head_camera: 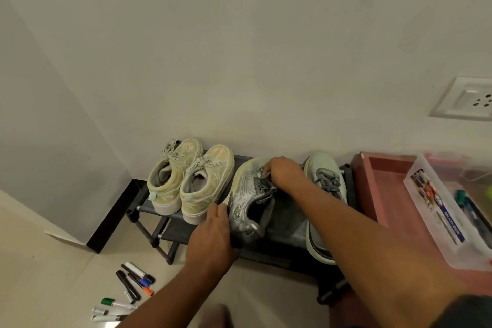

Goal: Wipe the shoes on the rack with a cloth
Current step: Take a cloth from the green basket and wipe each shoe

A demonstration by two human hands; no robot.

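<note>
A scatter of markers [127, 290] is seen on the tiled floor [40, 261] at the lower left. Beside them a dark shoe rack [149, 217] is set against the pale wall [239, 48], near the corner. On its top shelf a pair of cream sneakers [190, 181] is kept at the left end, toes to the wall. The left hand [211, 234] is laid with straight fingers against the heel side of a grey sneaker [249, 200], which is tilted on the shelf. At its laces the right hand [283, 172] is curled, pinching a small pale bit that may be the cloth; this cannot be told. A pale green sneaker [323, 194] is stood further right. A clear plastic box [436, 218], in which pens [468, 208] are held, is rested on a pinkish worktop [383, 189]. A wall socket [466, 98] is mounted above.
</note>
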